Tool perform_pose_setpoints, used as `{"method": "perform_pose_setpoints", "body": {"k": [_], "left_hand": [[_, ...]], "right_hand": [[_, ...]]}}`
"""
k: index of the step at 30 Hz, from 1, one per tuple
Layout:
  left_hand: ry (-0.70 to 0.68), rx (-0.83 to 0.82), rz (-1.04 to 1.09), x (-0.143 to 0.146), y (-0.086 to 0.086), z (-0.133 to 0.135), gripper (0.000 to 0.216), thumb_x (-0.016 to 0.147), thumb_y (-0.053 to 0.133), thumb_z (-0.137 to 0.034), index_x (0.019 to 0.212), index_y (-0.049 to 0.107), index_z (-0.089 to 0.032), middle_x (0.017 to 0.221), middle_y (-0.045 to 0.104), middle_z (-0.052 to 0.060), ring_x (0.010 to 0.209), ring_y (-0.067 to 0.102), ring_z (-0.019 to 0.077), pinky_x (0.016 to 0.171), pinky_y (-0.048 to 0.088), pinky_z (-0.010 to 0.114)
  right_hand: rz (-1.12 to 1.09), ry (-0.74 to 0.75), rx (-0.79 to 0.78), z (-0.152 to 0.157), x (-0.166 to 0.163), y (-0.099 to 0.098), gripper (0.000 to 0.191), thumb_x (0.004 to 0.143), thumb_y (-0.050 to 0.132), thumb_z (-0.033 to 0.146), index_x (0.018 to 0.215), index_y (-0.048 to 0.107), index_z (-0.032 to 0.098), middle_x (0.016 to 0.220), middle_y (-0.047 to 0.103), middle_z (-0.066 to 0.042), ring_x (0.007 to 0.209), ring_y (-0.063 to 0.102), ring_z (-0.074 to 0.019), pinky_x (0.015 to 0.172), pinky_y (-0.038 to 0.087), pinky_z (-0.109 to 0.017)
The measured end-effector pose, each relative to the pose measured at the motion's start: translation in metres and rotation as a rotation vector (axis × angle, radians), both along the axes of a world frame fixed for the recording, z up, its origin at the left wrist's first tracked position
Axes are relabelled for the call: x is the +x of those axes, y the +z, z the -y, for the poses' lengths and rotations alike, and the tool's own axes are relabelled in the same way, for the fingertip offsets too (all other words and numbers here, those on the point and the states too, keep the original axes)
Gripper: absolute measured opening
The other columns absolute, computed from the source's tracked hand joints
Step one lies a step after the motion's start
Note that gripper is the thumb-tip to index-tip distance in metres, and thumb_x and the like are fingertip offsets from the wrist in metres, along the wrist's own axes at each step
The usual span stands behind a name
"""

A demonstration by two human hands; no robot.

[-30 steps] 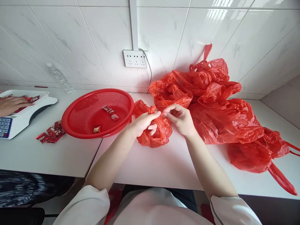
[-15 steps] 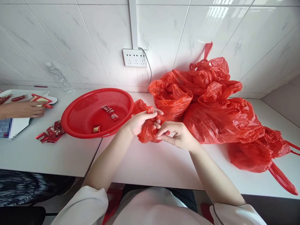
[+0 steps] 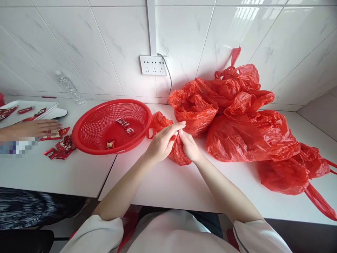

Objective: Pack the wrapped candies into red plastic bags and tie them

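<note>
Both my hands meet over a small red plastic bag (image 3: pixel 181 154) on the white table. My left hand (image 3: pixel 163 142) is closed round the gathered top of the bag from the left. On the other side, my right hand (image 3: pixel 190 146) grips the same gathered plastic, its thumb close to the left fingertips. Part of the bag's neck is hidden between the hands. Just behind them lies another crumpled red plastic bag (image 3: pixel 160 121), beside the basket.
A red perforated basket (image 3: pixel 79 140) holds several small red packets. Filled red bags (image 3: pixel 250 137) crowd the right side. At left, a co-worker's hand (image 3: pixel 39 128) is over loose packets (image 3: pixel 61 147), near a white tray (image 3: pixel 50 107). A clear bottle (image 3: pixel 70 88) and a socket panel (image 3: pixel 153 65) are behind.
My hands have come together on the bag's neck; the right hand turned and moved in from the right. The co-worker's hand set a packet down onto the table.
</note>
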State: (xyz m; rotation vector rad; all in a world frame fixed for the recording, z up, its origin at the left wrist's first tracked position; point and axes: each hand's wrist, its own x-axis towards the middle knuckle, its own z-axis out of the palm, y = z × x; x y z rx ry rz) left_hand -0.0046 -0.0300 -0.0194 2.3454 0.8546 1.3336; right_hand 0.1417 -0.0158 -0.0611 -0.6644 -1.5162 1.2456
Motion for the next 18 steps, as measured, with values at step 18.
{"method": "perform_pose_setpoints", "body": {"k": [18], "left_hand": [[0.333,-0.018,-0.073,-0.031,-0.017,0.005,0.039,0.104,0.033,-0.027,0.128,0.063,-0.020,0.123,0.068,0.007,0.116,0.061,0.0180,0.105,0.048,0.039]], "right_hand": [[-0.038,-0.181,0.104,-0.007,0.050,0.017,0.025,0.089,0.066,0.033,0.082,0.045,0.023,0.070,0.063,0.003,0.067,0.062,-0.0127,0.070,0.052,-0.030]]}}
